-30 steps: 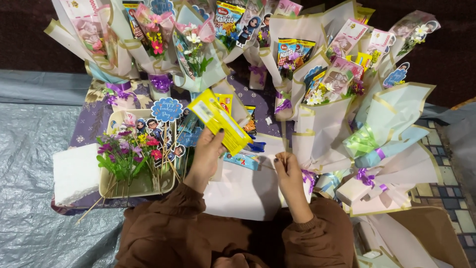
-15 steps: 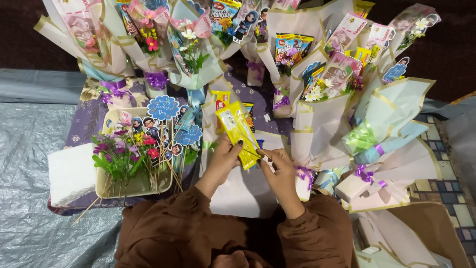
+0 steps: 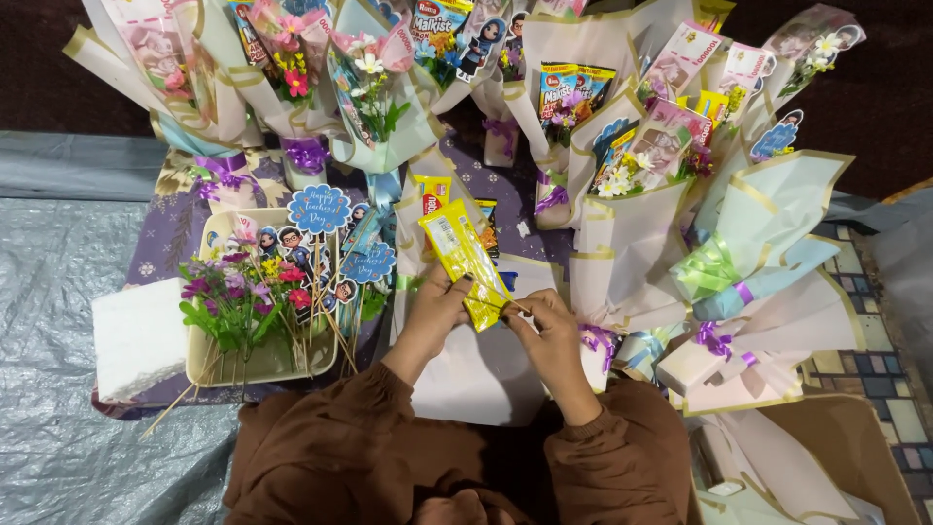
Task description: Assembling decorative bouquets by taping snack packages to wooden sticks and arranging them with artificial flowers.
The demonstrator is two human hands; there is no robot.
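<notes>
Yellow snack packet (image 3: pixel 465 261) sits between both hands, slanting up and away from the fingers toward the row of bouquets. Left hand (image 3: pixel 439 309) pinches its lower left edge, thumb and fingertips closed on the wrapper. Right hand (image 3: pixel 544 321) meets it from the other side, fingers curled together at the packet's bottom end, where a thin wooden stick (image 3: pixel 513 307) shows just beside the fingertips; whether the stick is already fixed to the packet I cannot tell.

Just under the fingers lies a white sheet of wrapping paper (image 3: pixel 476 374), spread flat with nothing tied around it. Beyond the fingertips, 2 more snack packets (image 3: pixel 434 194) lie close by. To the left of the left hand's fingers stands a cream tray (image 3: pixel 262 362) holding small artificial flowers (image 3: pixel 228 292) and paper cartoon toppers on sticks (image 3: pixel 321 209), with a white foam block (image 3: pixel 138 338) further left. To the right of the right hand's fingers and across the far side, finished bouquets (image 3: pixel 739 262) in cream paper with ribbons are stacked thickly.

My judgement: many bouquets look complete, while this one seems at an early stage, with the packet being prepared and the flowers, toppers, wrapping and ribbon left to do.
</notes>
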